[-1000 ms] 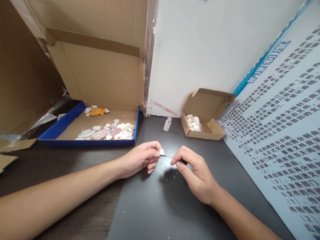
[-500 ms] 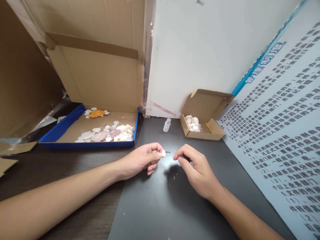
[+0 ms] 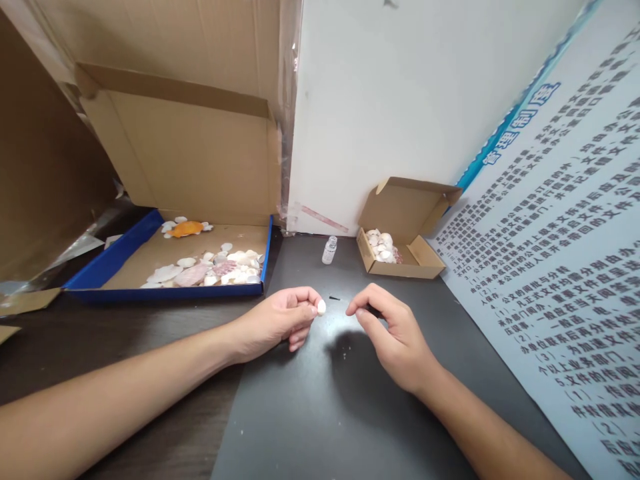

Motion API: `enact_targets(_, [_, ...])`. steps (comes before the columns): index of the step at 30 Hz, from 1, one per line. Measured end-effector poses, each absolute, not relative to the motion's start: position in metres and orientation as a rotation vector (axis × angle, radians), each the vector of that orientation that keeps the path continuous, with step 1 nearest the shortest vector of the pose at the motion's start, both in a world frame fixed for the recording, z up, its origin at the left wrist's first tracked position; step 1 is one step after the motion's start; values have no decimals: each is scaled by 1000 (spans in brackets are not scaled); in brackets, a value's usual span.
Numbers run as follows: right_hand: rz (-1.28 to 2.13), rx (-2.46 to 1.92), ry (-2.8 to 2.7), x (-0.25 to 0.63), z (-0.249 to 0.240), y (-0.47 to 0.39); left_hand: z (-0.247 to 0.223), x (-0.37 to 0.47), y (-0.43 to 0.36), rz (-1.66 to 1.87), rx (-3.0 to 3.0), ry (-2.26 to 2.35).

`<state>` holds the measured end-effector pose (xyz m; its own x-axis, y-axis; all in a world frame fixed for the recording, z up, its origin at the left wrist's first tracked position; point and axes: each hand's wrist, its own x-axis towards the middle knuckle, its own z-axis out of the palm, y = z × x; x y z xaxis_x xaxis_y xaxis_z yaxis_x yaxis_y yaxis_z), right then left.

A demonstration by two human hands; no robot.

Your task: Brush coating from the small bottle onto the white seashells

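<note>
Between the thumb and index finger of my left hand (image 3: 285,317) is a small white seashell (image 3: 321,307), held just above the dark table. My right hand (image 3: 387,337) hovers to its right, apart from the shell. Its fingers are curled, with index finger and thumb drawn close in a pinch; anything between them is too small to make out. A thin black piece (image 3: 335,298) lies on the table beyond the gap between my hands. Farther back stands a small clear bottle (image 3: 329,251) with no cap on it.
At left, a blue-edged cardboard box (image 3: 165,293) holds several shells (image 3: 225,267) and an orange shape ringed with white shells (image 3: 187,229). A small open carton (image 3: 405,269) with white shells (image 3: 381,247) sits back right. A printed sheet (image 3: 550,253) borders the right side.
The view has shifted slightly, so the boxes and bottle appear a little farther left. My left hand keeps hold of the shell. The gap between my hands looks slightly wider.
</note>
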<state>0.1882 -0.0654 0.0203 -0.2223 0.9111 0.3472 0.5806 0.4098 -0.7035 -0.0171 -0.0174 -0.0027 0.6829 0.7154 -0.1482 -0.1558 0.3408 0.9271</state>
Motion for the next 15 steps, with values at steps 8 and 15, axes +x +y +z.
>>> enact_targets(8, [645,-1088,-1990,184,21,-73,0,-17,-19,624,1081,623])
enact_targets(15, [641,-1158,-2008,183,20,-71,1,-17,-19,619,1073,628])
